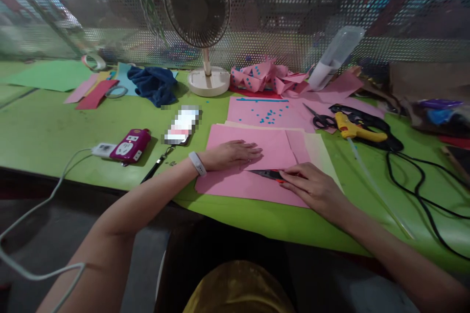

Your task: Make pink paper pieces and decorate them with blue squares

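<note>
My left hand (232,153) lies flat with fingers stretched out on a folded pink paper sheet (271,145), pressing it onto the green table (55,127). My right hand (312,187) is closed around a red and black cutter knife (270,174), whose blade rests on the pink paper along the fold's lower edge, just in front of the left fingertips. A cream sheet (321,152) lies under the pink paper on the right.
A desk fan (200,19), blue cloth (154,83), phone (181,126) and magenta power strip (130,145) lie to the left and back. Black scissors (319,118), a yellow glue gun (354,129) with black cables (422,190), and dotted pink scraps (268,76) are to the right.
</note>
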A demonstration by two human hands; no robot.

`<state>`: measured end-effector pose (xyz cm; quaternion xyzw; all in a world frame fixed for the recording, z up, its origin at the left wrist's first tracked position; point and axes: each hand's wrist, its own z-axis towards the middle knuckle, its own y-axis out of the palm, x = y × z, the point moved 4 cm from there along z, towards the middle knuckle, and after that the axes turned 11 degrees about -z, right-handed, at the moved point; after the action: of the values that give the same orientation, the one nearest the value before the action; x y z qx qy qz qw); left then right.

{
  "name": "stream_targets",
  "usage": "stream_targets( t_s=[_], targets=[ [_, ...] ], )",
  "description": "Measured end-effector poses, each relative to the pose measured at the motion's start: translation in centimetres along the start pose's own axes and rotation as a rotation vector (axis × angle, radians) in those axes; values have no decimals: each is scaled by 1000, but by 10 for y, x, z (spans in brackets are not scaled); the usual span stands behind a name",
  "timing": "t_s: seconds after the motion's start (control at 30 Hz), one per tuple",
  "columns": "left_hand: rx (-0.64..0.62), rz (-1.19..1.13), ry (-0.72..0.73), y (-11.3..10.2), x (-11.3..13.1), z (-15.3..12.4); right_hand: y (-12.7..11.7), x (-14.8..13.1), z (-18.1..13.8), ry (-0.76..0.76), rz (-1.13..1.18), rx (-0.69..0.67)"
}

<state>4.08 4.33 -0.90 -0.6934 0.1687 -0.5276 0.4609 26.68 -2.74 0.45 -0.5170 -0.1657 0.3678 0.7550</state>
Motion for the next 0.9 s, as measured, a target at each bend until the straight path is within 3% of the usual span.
stream_targets(
  t_s=[0.9],
  targets=[
    [-2, 18, -7, 2, -1, -1, 0, -12, -1, -59, 134, -52]
  ],
)
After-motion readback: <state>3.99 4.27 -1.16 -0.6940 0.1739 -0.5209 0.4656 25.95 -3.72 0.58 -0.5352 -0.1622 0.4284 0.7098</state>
